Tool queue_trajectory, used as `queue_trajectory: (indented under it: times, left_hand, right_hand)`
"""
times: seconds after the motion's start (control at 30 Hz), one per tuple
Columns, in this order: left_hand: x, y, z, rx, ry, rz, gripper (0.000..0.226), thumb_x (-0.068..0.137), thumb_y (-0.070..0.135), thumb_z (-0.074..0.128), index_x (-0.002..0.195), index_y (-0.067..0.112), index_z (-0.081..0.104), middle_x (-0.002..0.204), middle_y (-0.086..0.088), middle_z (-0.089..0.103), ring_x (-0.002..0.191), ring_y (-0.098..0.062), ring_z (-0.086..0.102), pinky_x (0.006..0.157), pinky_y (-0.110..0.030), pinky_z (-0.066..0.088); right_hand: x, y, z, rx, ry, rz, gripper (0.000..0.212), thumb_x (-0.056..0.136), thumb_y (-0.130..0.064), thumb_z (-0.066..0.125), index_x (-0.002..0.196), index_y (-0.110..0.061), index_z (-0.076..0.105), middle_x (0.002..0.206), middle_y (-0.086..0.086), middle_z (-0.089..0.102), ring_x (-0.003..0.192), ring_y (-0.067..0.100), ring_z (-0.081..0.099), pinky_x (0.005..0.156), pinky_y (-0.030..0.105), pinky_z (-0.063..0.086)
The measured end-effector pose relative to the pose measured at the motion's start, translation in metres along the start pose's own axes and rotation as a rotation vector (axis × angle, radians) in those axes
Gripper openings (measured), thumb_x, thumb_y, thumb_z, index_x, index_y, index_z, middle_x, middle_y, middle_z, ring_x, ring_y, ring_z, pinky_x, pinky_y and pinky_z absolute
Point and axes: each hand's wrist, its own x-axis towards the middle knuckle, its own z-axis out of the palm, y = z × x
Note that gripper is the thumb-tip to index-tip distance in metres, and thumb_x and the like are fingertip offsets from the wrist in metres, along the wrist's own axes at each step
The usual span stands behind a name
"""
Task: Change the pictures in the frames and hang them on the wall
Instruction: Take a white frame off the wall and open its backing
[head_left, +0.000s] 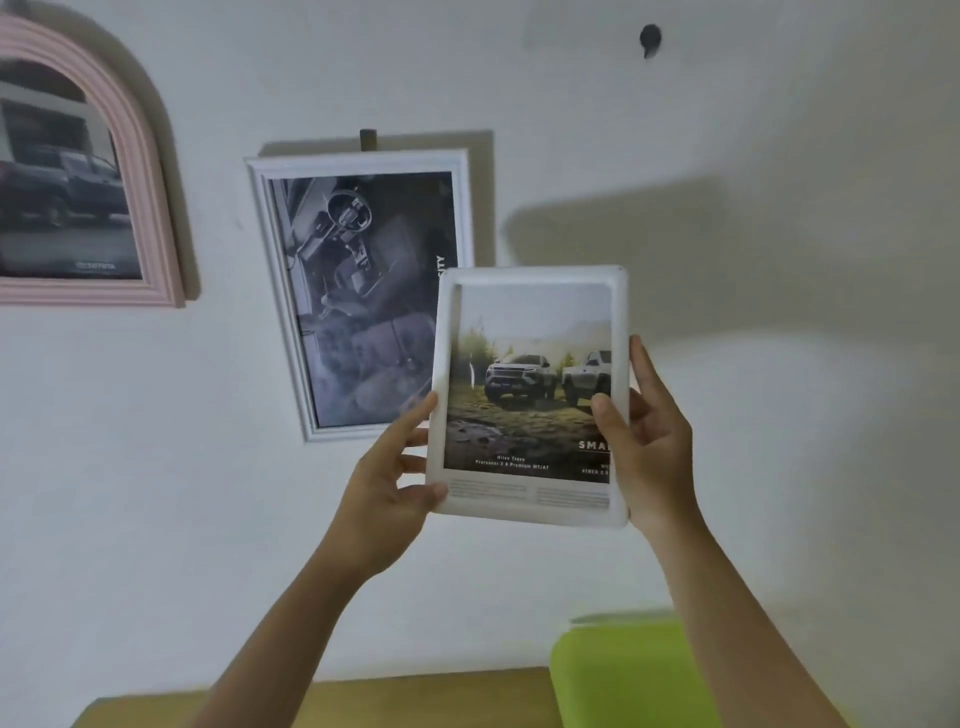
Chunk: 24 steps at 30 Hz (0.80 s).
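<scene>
White wall (727, 312): hook (649, 39) above; both hands' grips, left (387, 493), right (649, 447), pinching white frame (621, 332), overlapping hung frame (358, 161).

Both bare arms reach up and forward from the lower edge of the view, forearms converging toward the centre. The left hand (387, 480) grips the lower left edge of the frame (530, 395): thumb tip on the front near the bottom left corner, forefinger along the left edge, other fingers curled behind. The right hand (647, 441) grips the right edge: thumb across the front border, fingers extended upward behind, palm against the side.
</scene>
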Motion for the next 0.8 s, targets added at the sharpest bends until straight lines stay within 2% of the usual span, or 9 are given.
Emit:
queue_trajectory:
  times: [0.07,0.17,0.27,0.4,0.47,0.6,0.73,0.8]
  left_hand:
    - [-0.024,-0.016,-0.01,0.001,-0.002,-0.064,0.081,0.08,-0.012,0.062,0.129,0.049,0.041,0.113,-0.001,0.057,0.094,-0.023,0.058,0.072,-0.033,0.058]
    - [-0.057,-0.038,-0.023,0.036,-0.009,-0.18,0.08,0.08,-0.01,0.062,0.131,0.048,0.04,0.109,0.0,0.059,0.091,-0.019,0.059,0.072,-0.025,0.055]
    - [-0.08,-0.052,-0.03,0.108,-0.017,-0.303,0.073,0.083,-0.001,0.064,0.133,0.046,0.039,0.115,0.005,0.059,0.101,-0.011,0.059,0.073,-0.017,0.053]
    - [-0.095,-0.06,-0.035,0.185,0.042,-0.384,0.059,0.086,0.015,0.064,0.132,0.044,0.042,0.131,0.011,0.049,0.116,-0.004,0.05,0.094,-0.027,0.042]
    - [-0.096,-0.054,-0.033,0.153,0.04,-0.366,0.051,0.087,0.017,0.063,0.127,0.044,0.048,0.13,0.016,0.051,0.115,0.0,0.05,0.097,-0.029,0.043]
    - [-0.098,-0.037,-0.025,0.078,-0.004,-0.34,0.045,0.087,0.02,0.063,0.122,0.046,0.052,0.126,0.017,0.055,0.112,0.003,0.055,0.094,-0.023,0.047]
    - [-0.103,-0.03,-0.02,0.056,-0.031,-0.35,0.041,0.089,0.021,0.06,0.122,0.044,0.054,0.122,0.018,0.055,0.106,0.003,0.058,0.081,-0.015,0.051]
    - [-0.108,-0.028,-0.022,0.074,0.01,-0.378,0.038,0.089,0.021,0.06,0.119,0.044,0.056,0.118,0.017,0.055,0.099,0.003,0.061,0.071,-0.009,0.05]
  right_hand:
    - [-0.026,0.013,0.011,0.046,0.009,0.066,0.056,0.092,-0.005,0.055,0.133,-0.04,0.041,0.085,-0.005,0.069,0.081,0.008,0.063,0.082,0.027,0.054]
    - [-0.06,0.032,0.027,0.062,0.019,0.147,0.053,0.093,-0.002,0.053,0.135,-0.031,0.04,0.079,-0.015,0.072,0.077,-0.002,0.063,0.076,0.013,0.05]
    - [-0.091,0.049,0.042,0.059,0.025,0.244,0.048,0.092,-0.004,0.056,0.132,-0.028,0.048,0.088,-0.015,0.074,0.082,0.002,0.066,0.071,0.014,0.051]
    - [-0.128,0.064,0.061,0.002,-0.017,0.326,0.032,0.091,-0.007,0.059,0.112,-0.03,0.055,0.085,-0.017,0.074,0.073,0.005,0.066,0.062,0.018,0.05]
    - [-0.146,0.066,0.07,-0.011,-0.035,0.342,0.03,0.09,-0.007,0.06,0.107,-0.032,0.054,0.087,-0.013,0.074,0.076,0.005,0.068,0.063,0.017,0.05]
    - [-0.178,0.066,0.087,-0.033,-0.084,0.327,0.028,0.088,-0.005,0.063,0.108,-0.024,0.056,0.104,-0.003,0.069,0.094,0.006,0.067,0.071,0.015,0.05]
    - [-0.206,0.067,0.102,-0.079,-0.156,0.276,0.029,0.087,-0.002,0.063,0.11,-0.018,0.058,0.096,-0.014,0.066,0.085,0.004,0.064,0.064,0.012,0.048]
    - [-0.219,0.072,0.11,-0.085,-0.179,0.279,0.03,0.086,-0.007,0.064,0.112,-0.021,0.057,0.098,-0.013,0.065,0.085,0.008,0.064,0.061,0.019,0.051]
